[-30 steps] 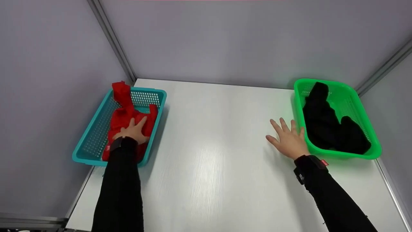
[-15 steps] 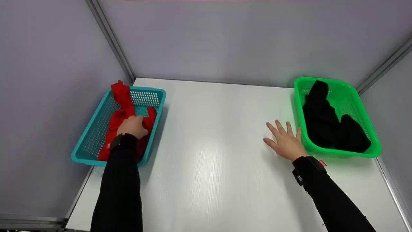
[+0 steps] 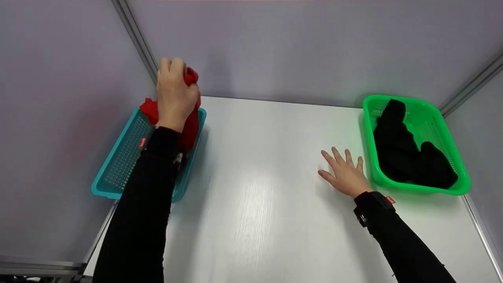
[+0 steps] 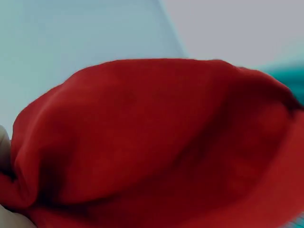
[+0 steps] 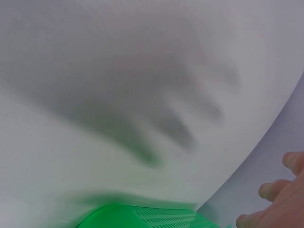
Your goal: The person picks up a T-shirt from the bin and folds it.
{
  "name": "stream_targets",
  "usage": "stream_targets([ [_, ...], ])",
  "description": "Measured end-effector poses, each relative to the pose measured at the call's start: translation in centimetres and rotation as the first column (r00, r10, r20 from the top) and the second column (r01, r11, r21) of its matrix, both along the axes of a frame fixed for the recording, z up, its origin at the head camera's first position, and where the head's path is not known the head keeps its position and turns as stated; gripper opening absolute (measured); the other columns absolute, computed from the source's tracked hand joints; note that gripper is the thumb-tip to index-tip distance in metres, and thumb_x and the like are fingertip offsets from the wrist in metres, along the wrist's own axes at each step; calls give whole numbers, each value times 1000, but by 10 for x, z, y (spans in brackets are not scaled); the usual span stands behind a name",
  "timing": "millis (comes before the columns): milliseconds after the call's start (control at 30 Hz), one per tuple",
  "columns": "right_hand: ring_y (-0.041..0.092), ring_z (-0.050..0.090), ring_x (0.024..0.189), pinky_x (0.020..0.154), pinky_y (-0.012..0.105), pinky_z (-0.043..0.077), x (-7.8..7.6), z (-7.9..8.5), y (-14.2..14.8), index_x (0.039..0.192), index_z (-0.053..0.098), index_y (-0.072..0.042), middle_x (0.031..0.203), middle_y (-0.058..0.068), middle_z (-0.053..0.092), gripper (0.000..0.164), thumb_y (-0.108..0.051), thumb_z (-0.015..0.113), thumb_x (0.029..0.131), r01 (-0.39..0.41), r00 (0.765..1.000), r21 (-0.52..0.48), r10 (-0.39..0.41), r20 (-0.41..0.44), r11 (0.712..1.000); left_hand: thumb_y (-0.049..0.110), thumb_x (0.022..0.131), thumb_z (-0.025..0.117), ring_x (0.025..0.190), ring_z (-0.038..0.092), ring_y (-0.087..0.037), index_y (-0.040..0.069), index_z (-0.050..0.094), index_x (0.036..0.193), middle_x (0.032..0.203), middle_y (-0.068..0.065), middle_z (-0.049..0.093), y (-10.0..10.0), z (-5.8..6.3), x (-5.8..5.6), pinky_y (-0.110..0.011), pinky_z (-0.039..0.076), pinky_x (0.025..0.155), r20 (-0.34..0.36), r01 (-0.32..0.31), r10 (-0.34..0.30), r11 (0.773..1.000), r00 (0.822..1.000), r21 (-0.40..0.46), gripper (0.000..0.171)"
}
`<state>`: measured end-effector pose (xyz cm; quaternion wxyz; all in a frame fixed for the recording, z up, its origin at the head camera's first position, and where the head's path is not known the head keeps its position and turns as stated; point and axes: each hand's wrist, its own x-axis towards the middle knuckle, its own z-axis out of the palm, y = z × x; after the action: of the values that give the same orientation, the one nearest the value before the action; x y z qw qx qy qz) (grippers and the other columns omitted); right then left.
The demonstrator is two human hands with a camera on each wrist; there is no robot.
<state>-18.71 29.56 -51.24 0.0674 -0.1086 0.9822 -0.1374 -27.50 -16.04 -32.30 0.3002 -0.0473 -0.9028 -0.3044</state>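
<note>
Left hand (image 3: 175, 96): grips cloth (image 3: 191, 125) from above, probably so it hangs loose.
Cloth: below that grip, over the blue basket (image 3: 122, 165) (partly hidden).
Right hand (image 3: 346, 177): spread, holding nothing, likely idle.

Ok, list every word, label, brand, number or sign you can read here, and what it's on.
Nothing is legible in any view.
Right red tag, at the right wristband: pale marks, too small to read.
Left red tag, beside the left sleeve: pale marks, too small to read.
</note>
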Motion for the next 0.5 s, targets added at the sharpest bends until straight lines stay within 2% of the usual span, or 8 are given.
stream_targets([
  [100,58,9,152,113,81,-1,0,0,-3,165,29,-17,169,24,21,73,-52,53,106,-3,1000,-10,3,-2,1000,-2,93,60,109,55,-30,-4,52,104,114,-20,56,24,21,4,-34,50,94,-125,81,-71,994,990,73,13],
  [200,58,9,153,113,80,0,-2,1,-6,166,27,-17,170,24,20,75,-53,54,105,-5,1000,-37,5,0,999,-5,92,57,106,55,-25,-5,50,100,110,-20,54,47,36,9,-29,50,90,-240,200,-167,973,956,120,11],
  [267,57,8,153,114,80,1,-3,3,-9,166,25,-17,170,24,18,77,-54,53,105,-4,1000,-71,4,7,997,-4,93,57,107,55,-23,-4,49,100,111,-19,53,59,42,13,-26,52,91,-277,271,-227,953,934,133,11],
  [333,56,7,154,115,79,1,-5,5,-12,167,21,-18,171,23,17,79,-56,53,105,-2,1000,-122,5,18,993,-4,92,56,106,55,-22,-1,49,98,110,-19,53,71,46,15,-23,51,89,-297,343,-286,925,911,162,11],
  [400,55,7,154,116,78,2,-6,7,-16,168,18,-19,171,22,15,81,-56,54,105,1,1000,-181,5,31,983,-5,90,55,104,54,-19,3,48,96,107,-17,53,83,47,19,-21,49,85,-306,409,-338,888,890,209,12],
  [500,53,7,155,117,76,3,-7,10,-22,168,14,-19,172,21,14,82,-52,56,105,4,999,-266,8,45,964,-6,86,52,98,51,-16,7,45,93,101,-13,51,99,47,24,-23,46,78,-313,508,-422,815,851,280,16],
])
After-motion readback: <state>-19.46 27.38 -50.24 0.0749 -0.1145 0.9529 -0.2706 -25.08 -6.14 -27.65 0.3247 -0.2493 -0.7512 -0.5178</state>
